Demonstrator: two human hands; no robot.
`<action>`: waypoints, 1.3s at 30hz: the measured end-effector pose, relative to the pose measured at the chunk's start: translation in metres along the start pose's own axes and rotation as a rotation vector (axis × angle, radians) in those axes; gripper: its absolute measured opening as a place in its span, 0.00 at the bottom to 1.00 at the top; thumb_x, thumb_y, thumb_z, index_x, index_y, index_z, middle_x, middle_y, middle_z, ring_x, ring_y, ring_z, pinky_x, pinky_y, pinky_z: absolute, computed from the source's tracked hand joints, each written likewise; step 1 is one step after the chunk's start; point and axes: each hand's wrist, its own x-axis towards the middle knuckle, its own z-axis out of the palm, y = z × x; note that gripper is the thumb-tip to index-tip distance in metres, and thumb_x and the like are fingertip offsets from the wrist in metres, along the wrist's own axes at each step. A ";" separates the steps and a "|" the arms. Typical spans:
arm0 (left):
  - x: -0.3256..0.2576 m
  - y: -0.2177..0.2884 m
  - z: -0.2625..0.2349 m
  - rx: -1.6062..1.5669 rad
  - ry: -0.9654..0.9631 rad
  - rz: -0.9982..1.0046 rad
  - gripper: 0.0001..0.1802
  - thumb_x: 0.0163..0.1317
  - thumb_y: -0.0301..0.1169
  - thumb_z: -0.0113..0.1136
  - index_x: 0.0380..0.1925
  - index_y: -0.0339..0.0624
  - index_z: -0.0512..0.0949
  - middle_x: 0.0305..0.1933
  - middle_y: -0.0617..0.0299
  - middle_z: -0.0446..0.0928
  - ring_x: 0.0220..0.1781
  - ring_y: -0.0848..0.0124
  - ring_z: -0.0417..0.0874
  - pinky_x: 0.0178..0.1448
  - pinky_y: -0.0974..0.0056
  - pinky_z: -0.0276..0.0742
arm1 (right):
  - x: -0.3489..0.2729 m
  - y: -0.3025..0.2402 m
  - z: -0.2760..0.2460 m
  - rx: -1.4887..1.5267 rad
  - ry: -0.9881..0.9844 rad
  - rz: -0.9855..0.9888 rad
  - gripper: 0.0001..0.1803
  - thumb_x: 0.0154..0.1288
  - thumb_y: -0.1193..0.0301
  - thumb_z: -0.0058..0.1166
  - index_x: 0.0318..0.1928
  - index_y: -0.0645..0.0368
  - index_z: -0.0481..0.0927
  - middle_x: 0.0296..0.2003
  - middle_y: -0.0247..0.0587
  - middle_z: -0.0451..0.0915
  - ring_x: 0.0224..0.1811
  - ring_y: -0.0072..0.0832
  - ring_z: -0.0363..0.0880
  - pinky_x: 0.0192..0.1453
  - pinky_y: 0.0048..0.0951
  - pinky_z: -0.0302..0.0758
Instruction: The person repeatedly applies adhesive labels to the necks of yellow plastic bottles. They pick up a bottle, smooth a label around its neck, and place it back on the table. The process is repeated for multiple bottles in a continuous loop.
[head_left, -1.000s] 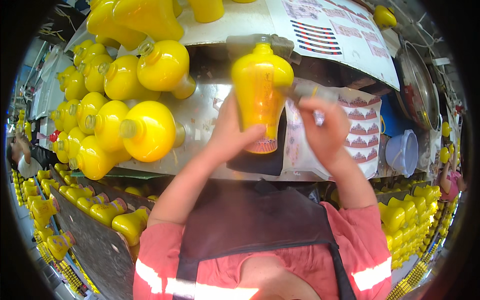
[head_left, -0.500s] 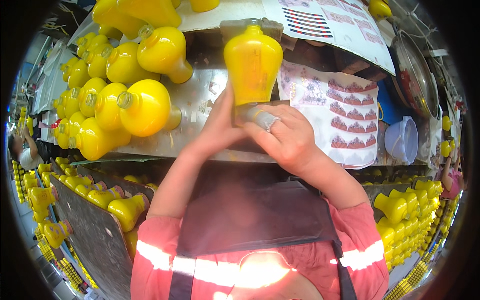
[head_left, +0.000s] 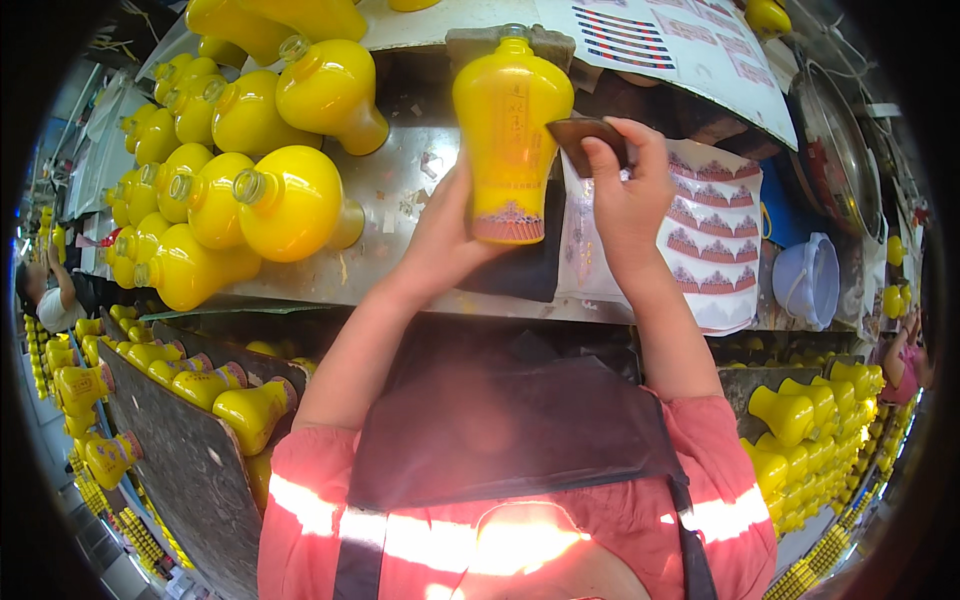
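Observation:
A glossy yellow glass bottle [head_left: 512, 90] lies with its neck away from me, against a worn block [head_left: 472, 45]. My left hand [head_left: 445, 225] is closed around the bottle's left side near the base. Printed writing runs down its front, and a purple-and-pink decal band [head_left: 508, 222] circles its base. In my right hand [head_left: 637, 190] is a flat dark brown scraper [head_left: 588, 143], pinched between thumb and fingers. Its pointed corner is beside the bottle's right shoulder; whether it touches, I cannot tell. Under the bottle's base lies a dark cloth [head_left: 525, 275].
Several yellow bottles [head_left: 300, 205] lie along the metal bench's left. To the right are a decal sheet [head_left: 715, 290], a pale bucket [head_left: 805, 285] and a round metal pan [head_left: 845, 150]. Boards of bottles [head_left: 250, 412] flank me below. Other people are at both far sides.
My right hand has moved from the bottle's base up and right with the scraper, uncovering the decal band. The bottle has shifted slightly, my left hand still on it.

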 end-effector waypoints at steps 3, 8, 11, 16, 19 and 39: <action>0.000 0.003 0.000 -0.001 0.030 -0.005 0.54 0.54 0.41 0.79 0.76 0.39 0.58 0.69 0.46 0.73 0.70 0.48 0.75 0.71 0.51 0.71 | -0.011 -0.007 -0.004 -0.042 0.075 -0.031 0.14 0.58 0.79 0.71 0.43 0.59 0.82 0.37 0.42 0.85 0.37 0.34 0.85 0.44 0.31 0.81; -0.004 0.013 0.000 0.375 0.175 0.181 0.56 0.51 0.41 0.79 0.76 0.37 0.58 0.64 0.43 0.77 0.66 0.41 0.77 0.68 0.47 0.72 | -0.032 -0.032 -0.011 0.052 -0.276 -0.563 0.15 0.51 0.85 0.71 0.39 0.58 0.83 0.33 0.44 0.84 0.36 0.40 0.86 0.42 0.34 0.82; -0.004 0.010 0.001 0.245 0.109 0.052 0.54 0.52 0.38 0.79 0.76 0.40 0.60 0.65 0.44 0.77 0.67 0.42 0.76 0.69 0.47 0.72 | -0.022 -0.037 -0.017 -0.100 -0.163 -0.356 0.15 0.52 0.85 0.70 0.40 0.55 0.84 0.37 0.43 0.87 0.36 0.42 0.86 0.41 0.36 0.83; -0.001 -0.002 -0.001 -0.027 -0.027 -0.105 0.50 0.59 0.27 0.74 0.78 0.38 0.58 0.72 0.52 0.71 0.74 0.62 0.72 0.75 0.59 0.67 | -0.013 -0.051 -0.013 -0.141 -0.374 -0.672 0.16 0.52 0.80 0.70 0.43 0.54 0.86 0.40 0.38 0.88 0.36 0.35 0.85 0.38 0.33 0.80; -0.011 0.001 -0.004 0.183 0.061 -0.035 0.52 0.57 0.32 0.77 0.79 0.38 0.59 0.73 0.50 0.71 0.76 0.58 0.70 0.78 0.54 0.65 | -0.012 -0.057 -0.007 -0.157 -0.153 -0.572 0.13 0.55 0.74 0.63 0.43 0.53 0.86 0.30 0.37 0.81 0.30 0.38 0.81 0.31 0.38 0.75; -0.013 0.023 -0.012 0.244 0.206 0.066 0.53 0.60 0.35 0.71 0.82 0.44 0.52 0.79 0.48 0.59 0.80 0.52 0.62 0.80 0.50 0.61 | 0.021 -0.035 -0.041 0.511 -0.320 0.293 0.08 0.72 0.76 0.58 0.48 0.61 0.85 0.43 0.30 0.84 0.45 0.20 0.82 0.50 0.24 0.79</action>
